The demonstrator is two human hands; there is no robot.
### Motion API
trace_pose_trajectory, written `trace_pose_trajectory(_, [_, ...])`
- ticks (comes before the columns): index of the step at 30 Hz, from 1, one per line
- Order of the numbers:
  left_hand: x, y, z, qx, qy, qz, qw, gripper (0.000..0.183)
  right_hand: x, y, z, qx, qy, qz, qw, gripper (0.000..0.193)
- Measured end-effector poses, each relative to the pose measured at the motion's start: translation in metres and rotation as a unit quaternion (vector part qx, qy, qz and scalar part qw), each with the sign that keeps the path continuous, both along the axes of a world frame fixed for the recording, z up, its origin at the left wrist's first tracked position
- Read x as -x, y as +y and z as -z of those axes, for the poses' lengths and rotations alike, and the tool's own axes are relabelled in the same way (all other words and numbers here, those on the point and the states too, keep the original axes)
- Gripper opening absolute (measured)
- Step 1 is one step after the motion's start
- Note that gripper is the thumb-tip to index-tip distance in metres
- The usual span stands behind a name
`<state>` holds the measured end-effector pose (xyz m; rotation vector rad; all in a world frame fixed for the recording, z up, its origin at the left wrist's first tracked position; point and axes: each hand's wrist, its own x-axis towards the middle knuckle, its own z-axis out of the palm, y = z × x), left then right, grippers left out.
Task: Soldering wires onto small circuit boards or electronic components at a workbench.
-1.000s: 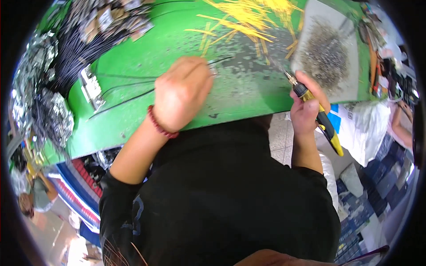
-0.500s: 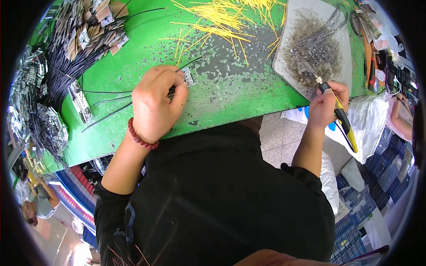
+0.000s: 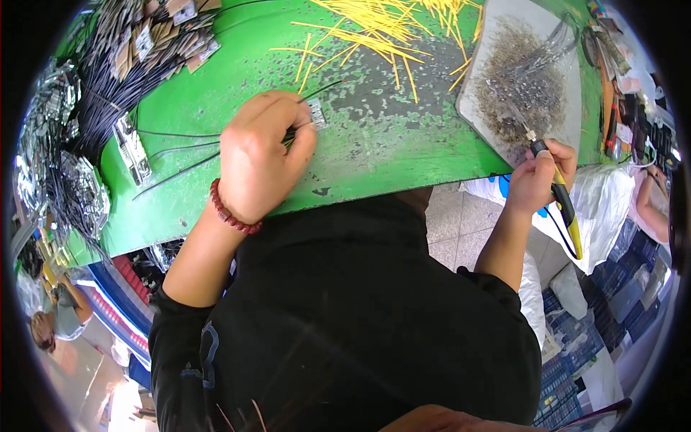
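My left hand (image 3: 265,151) is closed over several black wires (image 3: 194,145) on the worn green tabletop, with its thumb and fingers pinched together. Just beyond the fingertips lies a small circuit board (image 3: 317,114) with a dark wire end (image 3: 325,89) above it. In my right hand (image 3: 541,176) is a yellow and black soldering iron (image 3: 561,193), held like a pen. Its tip points at a grey board (image 3: 471,108) covered with brownish residue and a bundle of thin silvery wire (image 3: 540,61).
Yellow wires (image 3: 371,25) lie scattered at the far middle. Black-wired boards (image 3: 155,39) are heaped far left, beside shiny silver parts (image 3: 54,137). A narrow metal-and-white piece (image 3: 132,151) lies left of my hand. People's arms show at both edges, with blue stacked trays (image 3: 576,360) lower right.
The view has shifted slightly, so the table items sit a bit further right. Both hands keep their holds, and the soldering iron stays over the grey board.
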<state>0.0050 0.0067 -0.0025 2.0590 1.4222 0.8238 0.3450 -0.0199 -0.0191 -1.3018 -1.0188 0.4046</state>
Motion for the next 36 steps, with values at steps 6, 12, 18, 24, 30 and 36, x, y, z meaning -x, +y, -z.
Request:
trace_pose_trajectory(6, [-0.001, 0.003, 0.005, -0.05, -0.021, 0.015, 0.998, 0.007, -0.009, -0.002, -0.009, -0.027, -0.012, -0.07, 0.997, 0.017])
trace_pose_trajectory(12, [0.001, 0.001, 0.006, -0.018, 0.009, 0.01, 1.0, 0.007, 0.053, -0.001, -0.012, 0.059, 0.069, -0.286, 0.954, 0.026])
trace_pose_trajectory(18, [0.002, 0.003, 0.006, -0.026, 0.019, 0.003, 0.999, 0.007, 0.122, 0.005, 0.0, 0.07, 0.112, -0.276, 0.952, 0.018])
trace_pose_trajectory(24, [0.001, 0.004, 0.003, -0.011, 0.033, 0.002, 0.999, 0.007, 0.123, 0.007, 0.01, 0.059, 0.079, -0.305, 0.947, 0.024])
trace_pose_trajectory(30, [0.001, 0.006, 0.002, -0.006, 0.038, 0.011, 0.999, 0.008, 0.125, 0.008, 0.01, 0.052, 0.081, -0.317, 0.944, 0.03])
trace_pose_trajectory(36, [0.0, 0.006, 0.003, -0.002, 0.035, 0.011, 0.999, 0.008, 0.126, 0.008, 0.01, 0.053, 0.081, -0.321, 0.942, 0.032])
